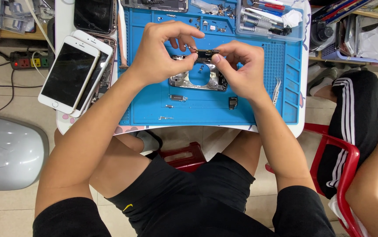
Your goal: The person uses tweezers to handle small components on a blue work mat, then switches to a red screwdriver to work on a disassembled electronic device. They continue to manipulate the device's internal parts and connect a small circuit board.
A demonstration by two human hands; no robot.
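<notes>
Both of my hands meet over a blue repair mat (246,109). My left hand (160,52) and my right hand (241,66) pinch a small dark circuit board (206,54) between thumbs and fingers, one at each end. Below the board lies an opened silver phone frame (182,81) with a round cut-out; my right hand covers its right side. Small loose parts (178,98) and a tiny black component (233,103) lie on the mat nearer to me.
Stacked white phones (70,72) lie left of the mat, a dark phone (94,15) beyond them. A clear tray of tools (268,19) sits at the far right, tweezers (276,90) on the mat. A person in black striped trousers (351,118) sits on a red chair at my right. A power strip (29,60) rests on the floor.
</notes>
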